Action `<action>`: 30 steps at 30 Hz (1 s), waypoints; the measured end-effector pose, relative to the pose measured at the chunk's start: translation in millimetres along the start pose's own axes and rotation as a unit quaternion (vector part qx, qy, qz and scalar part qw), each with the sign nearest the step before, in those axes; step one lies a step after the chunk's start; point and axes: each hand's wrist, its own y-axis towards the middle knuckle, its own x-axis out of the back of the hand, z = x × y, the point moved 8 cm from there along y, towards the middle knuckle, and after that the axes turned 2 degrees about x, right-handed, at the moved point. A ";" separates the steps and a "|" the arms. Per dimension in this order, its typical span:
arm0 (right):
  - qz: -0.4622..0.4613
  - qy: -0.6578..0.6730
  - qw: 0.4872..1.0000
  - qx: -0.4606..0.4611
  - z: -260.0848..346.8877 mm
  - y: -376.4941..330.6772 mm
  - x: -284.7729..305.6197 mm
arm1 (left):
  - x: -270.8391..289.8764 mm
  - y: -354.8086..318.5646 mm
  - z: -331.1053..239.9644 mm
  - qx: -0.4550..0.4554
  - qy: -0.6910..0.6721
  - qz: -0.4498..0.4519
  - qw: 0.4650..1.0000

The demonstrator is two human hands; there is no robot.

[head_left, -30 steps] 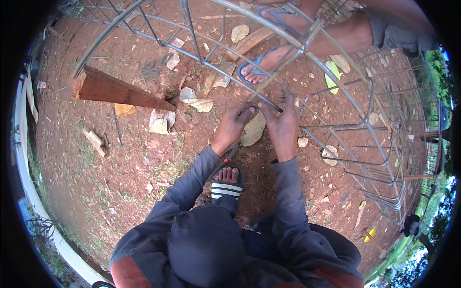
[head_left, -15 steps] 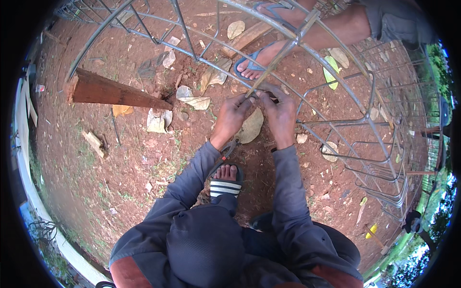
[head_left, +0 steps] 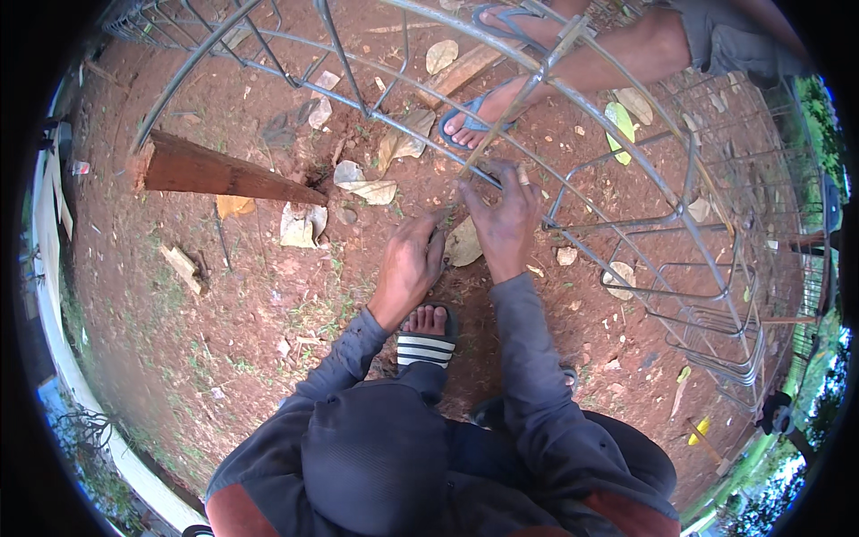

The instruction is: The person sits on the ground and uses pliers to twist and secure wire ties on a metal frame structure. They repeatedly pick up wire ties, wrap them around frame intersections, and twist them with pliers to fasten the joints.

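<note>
Crouched on red dirt, I work at a rebar cage (head_left: 626, 134) that arches across the ground in front of me. My right hand (head_left: 503, 224) is closed around one of its long bars (head_left: 573, 234) at the point where a ring (head_left: 528, 85) crosses it, fingers (head_left: 522, 174) wrapped over the steel. My left hand (head_left: 409, 264) sits just beside it, lower and nearer to me, its fingers curled loosely; I cannot tell whether they pinch anything, as the fingertips are hidden against the bar. The two hands are near each other without touching, with a dry leaf (head_left: 464, 242) lying on the ground between them.

The cage itself rests on the dirt, its long bars running from upper left to lower right, and its rings stand closer together toward the right, where the fisheye bends them. My foot in a striped sandal (head_left: 426, 345) is planted just below my left hand. Beyond the cage, another person's foot in a blue sandal (head_left: 474, 112) stands on the dirt, the leg rising out of view at upper right. A wooden beam (head_left: 224, 172) lies to the left, its near end beside scattered leaves and paper scraps (head_left: 302, 224).
</note>
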 end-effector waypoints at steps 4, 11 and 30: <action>-0.019 0.003 1.000 -0.018 -1.8 0.5 -3.0 | 12.7 3.0 -12.3 -0.067 0.071 -0.021 0.995; -0.002 0.010 0.999 -0.039 -8.0 0.8 -2.4 | 50.3 56.3 -49.9 -0.251 0.241 -0.007 0.937; -0.014 0.008 0.998 0.055 9.5 8.9 12.4 | 37.0 129.7 -76.5 -0.369 0.199 0.111 0.901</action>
